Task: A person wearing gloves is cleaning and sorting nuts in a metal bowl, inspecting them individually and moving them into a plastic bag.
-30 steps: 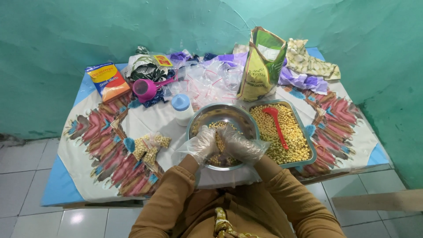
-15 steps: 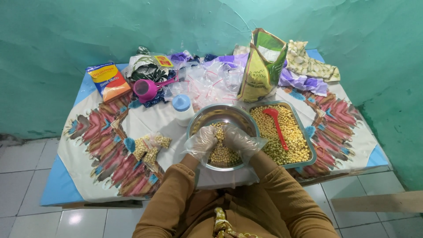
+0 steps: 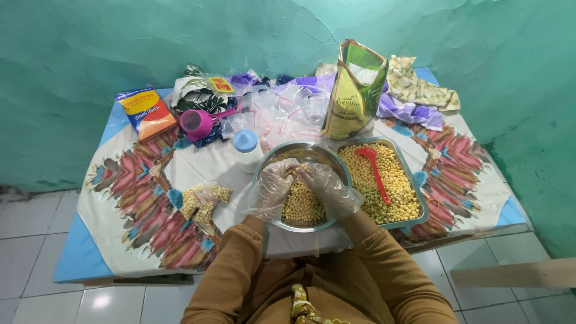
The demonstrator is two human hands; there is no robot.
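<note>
A round metal bowl (image 3: 312, 150) of pale yellow chickpeas (image 3: 300, 207) sits at the near edge of a low table. Both my hands wear clear plastic gloves and hover inside the bowl. My left hand (image 3: 276, 180) and my right hand (image 3: 324, 183) are cupped together around a small heap of chickpeas lifted above the rest. A rectangular metal tray (image 3: 420, 204) to the right of the bowl holds more chickpeas, with a red spoon (image 3: 373, 171) lying in it.
A patterned cloth (image 3: 132, 198) covers the table. Small filled bags (image 3: 204, 201) lie left of the bowl. A white bottle with a blue cap (image 3: 246, 147), a pink scoop (image 3: 198, 122), an orange box (image 3: 146, 113), clear zip bags (image 3: 276, 114) and a green pouch (image 3: 351, 90) stand behind.
My hands have moved from the near side of the bowl toward its middle and lifted, still cupping chickpeas between them.
</note>
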